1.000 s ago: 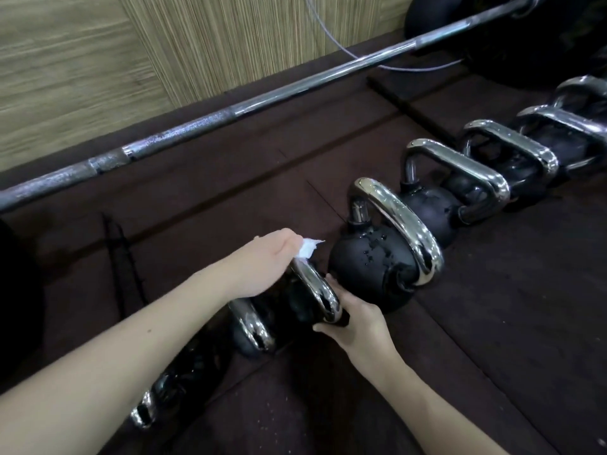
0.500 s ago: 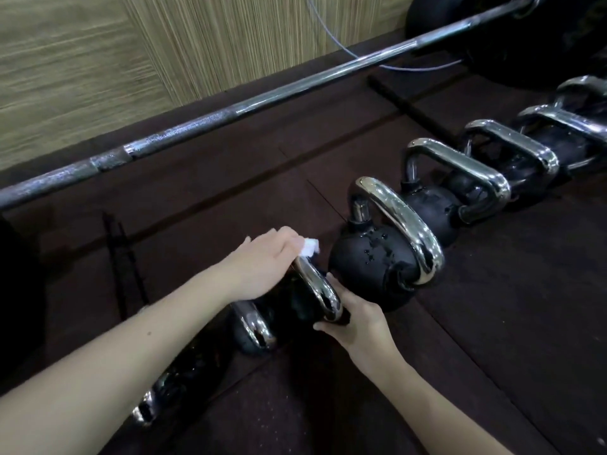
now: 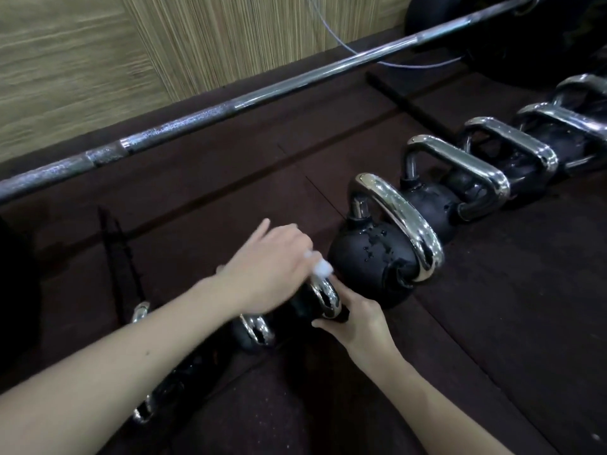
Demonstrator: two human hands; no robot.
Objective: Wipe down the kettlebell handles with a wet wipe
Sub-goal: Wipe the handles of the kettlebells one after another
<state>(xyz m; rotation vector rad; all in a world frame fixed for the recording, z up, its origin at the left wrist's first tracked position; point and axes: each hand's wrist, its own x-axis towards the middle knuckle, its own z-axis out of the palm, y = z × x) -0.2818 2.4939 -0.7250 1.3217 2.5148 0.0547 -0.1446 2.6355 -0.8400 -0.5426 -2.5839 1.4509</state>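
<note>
A row of black kettlebells with chrome handles runs diagonally across the dark rubber floor [image 3: 492,323], from the lower left toward the upper right. The left hand [image 3: 272,267] reaches over a small kettlebell [image 3: 302,307] near the middle of the row, fingers curled around a crumpled white wet wipe [image 3: 321,267] that pokes out past the knuckles and sits against the top of that kettlebell's chrome handle [image 3: 325,295]; the hand is blurred, so the exact finger positions are unclear. The right hand [image 3: 354,323] is on the near side of the same kettlebell, thumb and fingers gripping the lower end of the handle and the black body beside it. Just beyond, touching or nearly touching the small one, stands a larger kettlebell [image 3: 371,257] with droplets on its round body and a tall chrome loop [image 3: 407,221]. More kettlebells [image 3: 525,159] line up behind it toward the upper right, and others lie partly hidden under the left forearm. A long steel barbell [image 3: 230,106] lies on the floor along the base of a wood-patterned wall [image 3: 98,60], with a thin pale cable [image 3: 361,54] crossing it.
</note>
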